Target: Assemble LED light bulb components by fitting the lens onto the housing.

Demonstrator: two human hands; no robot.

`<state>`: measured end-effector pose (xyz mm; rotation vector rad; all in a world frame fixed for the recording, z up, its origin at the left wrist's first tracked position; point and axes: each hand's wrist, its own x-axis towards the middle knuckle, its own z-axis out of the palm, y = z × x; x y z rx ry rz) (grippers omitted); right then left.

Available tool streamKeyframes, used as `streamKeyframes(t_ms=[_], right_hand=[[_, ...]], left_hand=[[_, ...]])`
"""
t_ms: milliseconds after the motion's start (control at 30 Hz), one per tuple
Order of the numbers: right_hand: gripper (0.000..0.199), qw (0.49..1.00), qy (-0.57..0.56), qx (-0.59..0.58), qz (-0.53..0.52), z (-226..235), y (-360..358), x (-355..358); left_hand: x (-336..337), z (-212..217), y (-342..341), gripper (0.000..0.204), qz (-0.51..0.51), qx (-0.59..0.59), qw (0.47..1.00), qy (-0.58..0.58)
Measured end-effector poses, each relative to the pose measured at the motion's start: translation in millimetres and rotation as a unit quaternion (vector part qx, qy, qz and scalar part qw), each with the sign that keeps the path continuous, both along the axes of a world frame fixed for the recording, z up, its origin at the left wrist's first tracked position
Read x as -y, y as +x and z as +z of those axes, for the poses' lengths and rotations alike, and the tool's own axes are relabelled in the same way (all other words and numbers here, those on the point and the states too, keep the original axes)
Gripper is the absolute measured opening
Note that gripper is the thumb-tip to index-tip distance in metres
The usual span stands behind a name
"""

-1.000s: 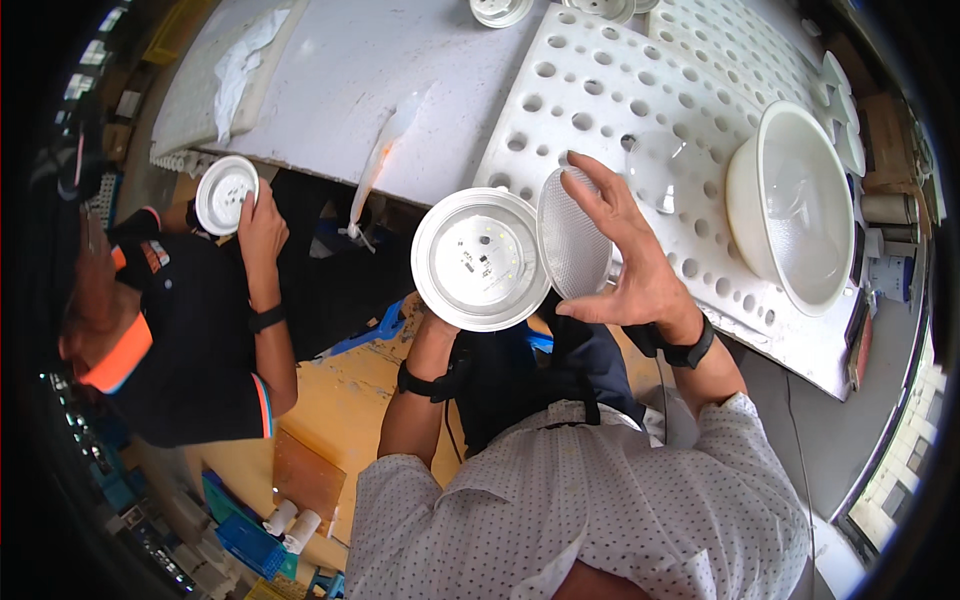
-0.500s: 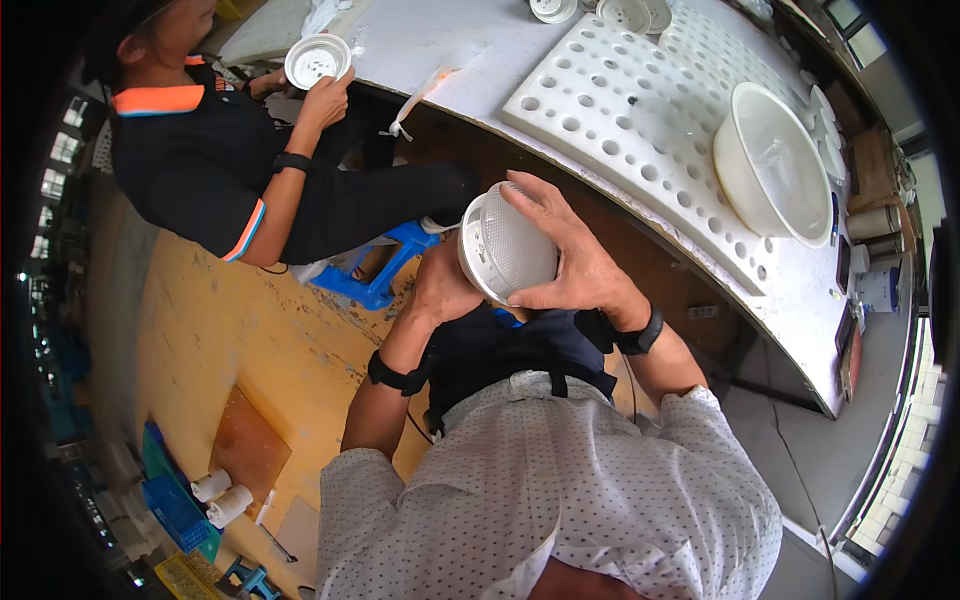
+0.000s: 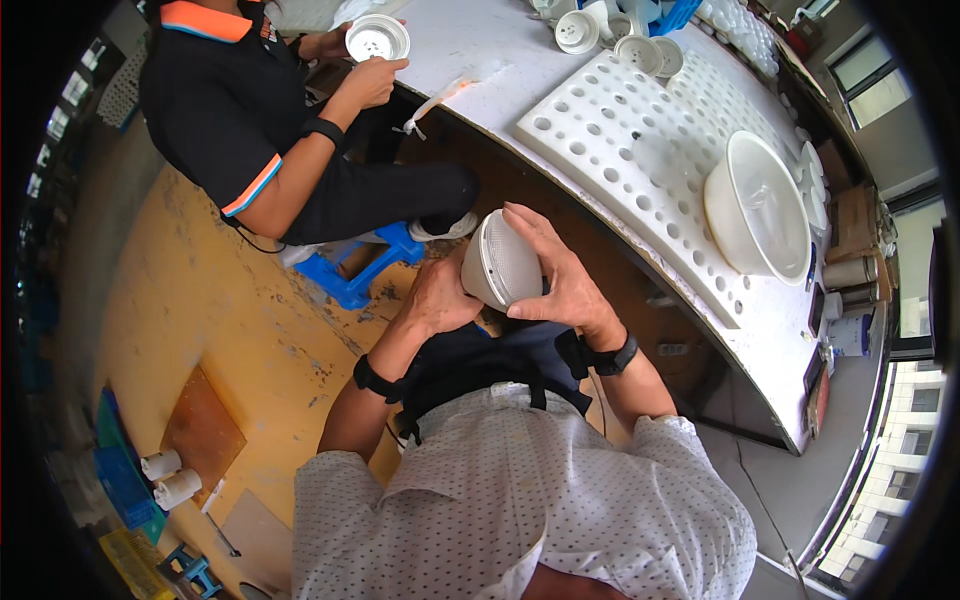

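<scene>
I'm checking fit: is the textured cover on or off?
On: the textured cover sits against the white housing. Fastened or not, cannot tell.

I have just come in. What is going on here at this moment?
The person holds a white round housing and a clear textured round cover together: the left hand grips the housing, the right hand the cover. A co-worker's hand holds a white round cup-shaped part. On the pale table are a deep white plastic bowl and a white board with round holes.

A pale table (image 3: 480,55) bears a white perforated board (image 3: 640,170). A blue stool (image 3: 348,290) stands on the worn yellow floor (image 3: 180,300).
</scene>
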<state>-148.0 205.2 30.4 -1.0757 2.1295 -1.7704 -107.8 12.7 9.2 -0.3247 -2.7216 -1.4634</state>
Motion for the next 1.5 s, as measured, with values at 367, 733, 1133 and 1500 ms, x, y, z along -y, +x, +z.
streamKeyframes(t_ms=[367,733,1133,1500], right_hand=[[0.098,0.998,-0.017,0.056,0.016,-12,-7,0],[0.109,0.998,0.056,-0.002,0.014,-17,-5,-2],[0.107,0.994,0.100,-0.007,0.033,-26,2,-2],[0.104,0.995,0.092,0.018,0.041,-36,6,-5]], left_hand=[[0,-20,-6,0.032,0.007,0.013,1.000,-0.006],[-3,-20,-7,0.031,-0.001,0.052,0.999,-0.002],[-6,-21,-3,0.026,0.005,0.083,0.996,-0.021],[3,-3,0,0.081,-0.120,0.084,0.983,0.114]])
